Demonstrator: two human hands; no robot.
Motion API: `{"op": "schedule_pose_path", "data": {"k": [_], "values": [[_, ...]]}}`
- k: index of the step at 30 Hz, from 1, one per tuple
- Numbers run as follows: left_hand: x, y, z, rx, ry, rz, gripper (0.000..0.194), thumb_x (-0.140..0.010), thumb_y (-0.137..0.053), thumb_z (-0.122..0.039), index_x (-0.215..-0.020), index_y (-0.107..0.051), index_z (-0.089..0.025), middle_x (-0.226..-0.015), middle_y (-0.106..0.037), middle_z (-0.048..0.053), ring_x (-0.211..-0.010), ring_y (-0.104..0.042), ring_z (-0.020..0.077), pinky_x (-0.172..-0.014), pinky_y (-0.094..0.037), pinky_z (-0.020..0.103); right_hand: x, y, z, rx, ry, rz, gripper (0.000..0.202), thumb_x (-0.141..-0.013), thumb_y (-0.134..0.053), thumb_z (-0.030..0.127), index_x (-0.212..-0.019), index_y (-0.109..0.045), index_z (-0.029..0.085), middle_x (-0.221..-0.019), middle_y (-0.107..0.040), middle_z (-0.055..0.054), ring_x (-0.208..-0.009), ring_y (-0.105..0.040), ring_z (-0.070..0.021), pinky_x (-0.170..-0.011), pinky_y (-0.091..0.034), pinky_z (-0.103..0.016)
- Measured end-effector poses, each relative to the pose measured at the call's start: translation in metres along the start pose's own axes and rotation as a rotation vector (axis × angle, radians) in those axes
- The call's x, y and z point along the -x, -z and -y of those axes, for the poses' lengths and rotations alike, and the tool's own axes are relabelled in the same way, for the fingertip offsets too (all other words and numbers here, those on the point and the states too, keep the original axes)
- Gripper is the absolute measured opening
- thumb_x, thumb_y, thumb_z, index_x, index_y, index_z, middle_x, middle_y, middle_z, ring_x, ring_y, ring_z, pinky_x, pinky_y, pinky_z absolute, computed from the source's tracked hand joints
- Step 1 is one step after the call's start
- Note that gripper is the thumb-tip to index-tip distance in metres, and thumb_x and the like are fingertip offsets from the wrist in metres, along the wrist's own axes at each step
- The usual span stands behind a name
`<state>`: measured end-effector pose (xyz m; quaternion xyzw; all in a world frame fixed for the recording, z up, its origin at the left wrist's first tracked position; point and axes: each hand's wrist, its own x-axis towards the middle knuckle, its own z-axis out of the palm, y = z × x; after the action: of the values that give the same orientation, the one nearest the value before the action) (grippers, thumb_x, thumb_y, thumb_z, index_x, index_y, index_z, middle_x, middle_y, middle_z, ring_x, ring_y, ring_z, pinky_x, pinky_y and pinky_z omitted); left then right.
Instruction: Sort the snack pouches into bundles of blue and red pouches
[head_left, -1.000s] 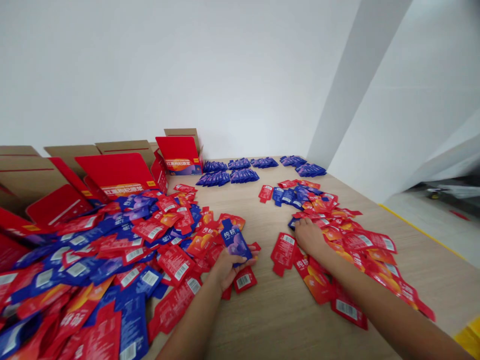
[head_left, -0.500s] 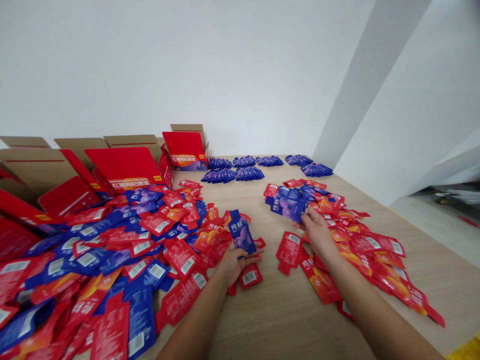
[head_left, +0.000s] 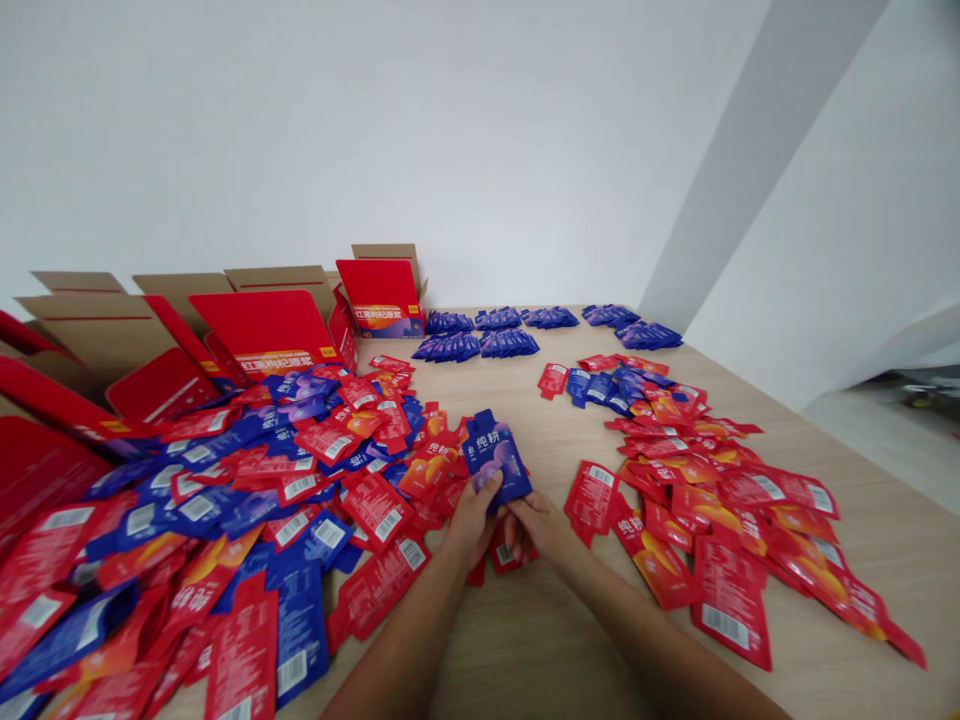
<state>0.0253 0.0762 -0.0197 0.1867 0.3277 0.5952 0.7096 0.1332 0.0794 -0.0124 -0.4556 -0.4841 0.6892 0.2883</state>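
Blue pouches [head_left: 498,462] with purple fruit printed on them are held together, one overlapping another, above the middle of the table. My left hand [head_left: 474,515] grips them from the lower left, its thumb lying across the front. My right hand [head_left: 534,525] pinches their lower right corner. Beneath my hands lie a few red pouches, partly hidden. To the left spreads a large mixed pile of red and blue pouches [head_left: 375,510]. On the right is a heap of mostly red pouches [head_left: 697,500], with some blue pouches [head_left: 600,387] at its far end.
Open red cartons [head_left: 274,335] with brown flaps stand along the left and back left. Neat fanned stacks of blue pouches [head_left: 510,343] lie along the table's far edge, before a white wall [head_left: 480,150]. The wooden table [head_left: 570,640] ends at the right.
My right hand has come left from the right heap, bringing its blue pouches to the one in my left hand. Both hands now meet on them. The view has shifted slightly left.
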Motion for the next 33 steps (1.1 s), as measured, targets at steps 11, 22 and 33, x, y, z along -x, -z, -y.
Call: {"op": "schedule_pose_path", "data": {"k": [11,22,33], "values": [[0.006,-0.004,-0.012,-0.029,0.033,-0.036,0.03,-0.072,-0.07,-0.02,-0.098,-0.056,-0.014,-0.086,-0.07,0.007,-0.078,-0.068,0.0223,-0.069,-0.059,0.04,0.011,0.042,0.031,0.688,0.232,-0.202,0.032,-0.088,-0.042,0.045,-0.105,-0.049,0.019,-0.081,-0.067,-0.005,-0.068,-0.064,-0.0168,-0.058,-0.048,-0.028],[0.007,0.003,-0.004,-0.109,0.089,0.02,0.033,-0.065,-0.072,-0.012,-0.095,-0.06,-0.011,-0.091,-0.071,0.011,-0.083,-0.069,0.0262,-0.065,-0.058,0.034,-0.044,0.061,0.053,1.307,0.373,-0.351,0.04,-0.098,-0.022,0.034,-0.1,-0.058,0.018,-0.095,-0.068,-0.007,-0.09,-0.062,-0.0159,-0.078,-0.042,-0.024],[0.009,0.005,-0.001,-0.069,0.114,-0.034,0.034,-0.055,-0.065,0.0,-0.087,-0.064,-0.01,-0.089,-0.07,0.01,-0.078,-0.066,0.0188,-0.06,-0.051,0.024,-0.151,0.169,0.082,1.582,0.016,-0.698,0.043,-0.084,-0.04,0.012,-0.121,-0.047,-0.009,-0.108,-0.059,-0.033,-0.107,-0.056,-0.0378,-0.087,-0.039,-0.047]]}}
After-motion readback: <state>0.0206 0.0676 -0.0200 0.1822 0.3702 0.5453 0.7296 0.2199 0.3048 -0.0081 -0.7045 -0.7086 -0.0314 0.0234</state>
